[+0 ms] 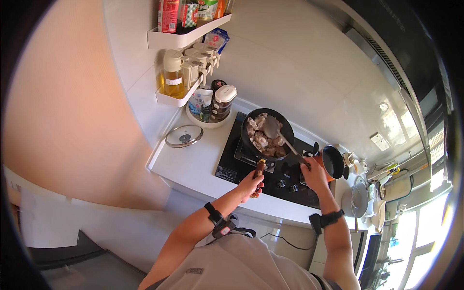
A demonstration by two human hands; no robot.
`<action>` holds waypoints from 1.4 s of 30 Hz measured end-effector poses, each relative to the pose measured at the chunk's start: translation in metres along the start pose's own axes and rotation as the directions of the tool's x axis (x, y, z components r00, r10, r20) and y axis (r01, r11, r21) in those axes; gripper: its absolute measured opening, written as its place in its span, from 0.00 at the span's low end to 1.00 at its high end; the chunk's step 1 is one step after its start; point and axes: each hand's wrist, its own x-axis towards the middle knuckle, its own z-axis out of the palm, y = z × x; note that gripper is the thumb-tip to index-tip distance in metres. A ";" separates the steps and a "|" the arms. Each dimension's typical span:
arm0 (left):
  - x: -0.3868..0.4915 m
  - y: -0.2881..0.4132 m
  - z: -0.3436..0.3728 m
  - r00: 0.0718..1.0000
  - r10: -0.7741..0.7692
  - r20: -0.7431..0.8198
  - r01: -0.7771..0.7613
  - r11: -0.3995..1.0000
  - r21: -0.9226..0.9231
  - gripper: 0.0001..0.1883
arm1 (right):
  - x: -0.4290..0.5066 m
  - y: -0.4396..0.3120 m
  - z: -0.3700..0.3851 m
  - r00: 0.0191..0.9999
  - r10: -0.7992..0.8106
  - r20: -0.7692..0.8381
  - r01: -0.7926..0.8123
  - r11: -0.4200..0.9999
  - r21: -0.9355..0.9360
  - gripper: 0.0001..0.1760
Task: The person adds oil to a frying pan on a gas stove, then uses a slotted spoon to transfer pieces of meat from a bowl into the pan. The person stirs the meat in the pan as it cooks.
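A black wok (286,125) with chunks of browned meat (260,139) in it stands over the left burner of a black glass gas hob (228,159). My left hand (251,185) is closed around the wok's brown handle (260,167), which points towards me. My right hand (314,173) grips the dark handle of a metal spatula (271,127). The spatula's broad head lies over the meat inside the wok, and its shaft crosses the wok's right rim.
An orange pot (331,163) stands at the hob's right, a glass lid (184,136) lies on the left counter. Behind are a round tray (208,124) of seasonings and a wall shelf (177,99) with an oil bottle. Pans and bowls (355,199) crowd the right.
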 end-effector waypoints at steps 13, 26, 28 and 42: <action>0.001 0.004 -0.007 0.998 -0.018 0.054 0.015 0.998 0.057 0.19 | -0.014 0.024 0.017 0.990 -0.093 -0.103 0.028 0.860 -0.509 0.12; -0.004 0.022 -0.032 0.998 0.060 0.011 -0.061 0.988 0.144 0.12 | -0.002 0.011 0.005 0.973 -0.105 -0.207 -0.016 0.860 -0.510 0.13; -0.006 0.029 -0.039 0.998 0.065 0.026 -0.069 0.984 0.166 0.11 | -0.002 0.009 0.012 0.989 -0.037 -0.142 -0.041 0.861 -0.506 0.13; -0.009 0.041 -0.051 0.996 0.012 0.086 -0.029 0.979 0.200 0.11 | -0.044 -0.004 0.014 0.990 -0.065 -0.129 -0.001 0.891 -0.455 0.11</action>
